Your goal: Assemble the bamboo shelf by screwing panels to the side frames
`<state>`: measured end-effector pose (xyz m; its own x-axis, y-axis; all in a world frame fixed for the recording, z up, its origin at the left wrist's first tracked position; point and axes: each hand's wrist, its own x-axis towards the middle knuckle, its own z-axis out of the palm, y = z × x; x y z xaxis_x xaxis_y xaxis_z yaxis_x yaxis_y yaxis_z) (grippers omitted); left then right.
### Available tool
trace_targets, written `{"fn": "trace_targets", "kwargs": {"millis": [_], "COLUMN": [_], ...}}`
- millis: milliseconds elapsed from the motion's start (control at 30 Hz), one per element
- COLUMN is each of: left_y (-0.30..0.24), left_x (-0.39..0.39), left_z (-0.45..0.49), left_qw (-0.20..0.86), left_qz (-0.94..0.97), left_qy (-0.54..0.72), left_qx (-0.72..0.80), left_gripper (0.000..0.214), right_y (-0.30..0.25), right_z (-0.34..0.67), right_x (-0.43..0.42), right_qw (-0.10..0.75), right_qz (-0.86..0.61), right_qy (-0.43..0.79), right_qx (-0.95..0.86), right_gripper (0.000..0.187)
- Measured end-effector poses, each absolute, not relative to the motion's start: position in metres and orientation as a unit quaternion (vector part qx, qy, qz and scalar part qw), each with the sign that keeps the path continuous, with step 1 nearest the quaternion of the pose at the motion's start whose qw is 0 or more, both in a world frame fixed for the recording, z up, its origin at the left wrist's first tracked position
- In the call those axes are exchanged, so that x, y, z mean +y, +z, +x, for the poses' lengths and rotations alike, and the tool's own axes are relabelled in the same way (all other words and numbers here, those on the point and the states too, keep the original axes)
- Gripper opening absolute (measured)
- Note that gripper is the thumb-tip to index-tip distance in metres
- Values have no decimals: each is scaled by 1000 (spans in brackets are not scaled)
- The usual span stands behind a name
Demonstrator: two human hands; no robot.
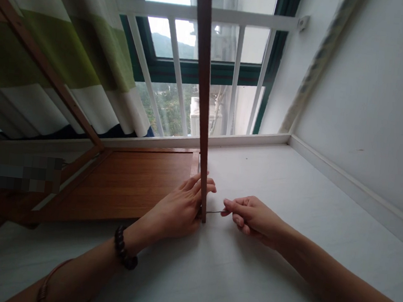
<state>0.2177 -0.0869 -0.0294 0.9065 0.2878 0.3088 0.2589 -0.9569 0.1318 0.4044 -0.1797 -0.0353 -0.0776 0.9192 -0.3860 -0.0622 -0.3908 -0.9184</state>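
A thin brown wooden upright post (202, 88) stands on the white floor, running up past the top of the view. My left hand (181, 206) wraps round its foot, fingers closed on it beside a brown wooden panel (126, 184) that lies flat. My right hand (250, 216) is just right of the post, fingers pinched on a thin metal tool (214, 212) whose tip points into the base of the post. A dark bead bracelet sits on my left wrist.
A slanted wooden frame rail (48, 67) crosses the left side in front of a green and white striped curtain (68, 45). A window with white bars (208, 15) is ahead. A white wall (373, 92) and skirting close the right side.
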Motion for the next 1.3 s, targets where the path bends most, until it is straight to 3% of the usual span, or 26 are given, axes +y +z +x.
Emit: {"fn": "trace_targets", "kwargs": {"millis": [167, 300, 600, 1067, 1167, 1300], "left_y": [-33, -37, -43, -37, -31, -27], "left_x": [-91, -97, -100, -103, -104, -104], "left_z": [218, 211, 204, 203, 204, 205], "left_qw": [3, -73, -179, -92, -63, -43], "left_qz": [971, 947, 947, 958, 956, 958], "left_qy": [182, 182, 103, 143, 149, 156], "left_qx": [153, 255, 245, 233, 243, 238], "left_gripper": [56, 67, 42, 23, 30, 62], "right_y": [-37, -40, -46, -49, -49, -49], "right_z": [406, 407, 406, 406, 406, 406], "right_x": [-178, -178, -176, -178, -178, -178], "right_qw": [393, 390, 406, 389, 388, 386], "right_qz": [-551, -543, -535, -548, -553, -556], "right_qy": [608, 591, 560, 503, 492, 490], "right_qx": [-415, -451, -486, -544, -549, -549], "right_gripper": [36, 36, 39, 39, 39, 40]}}
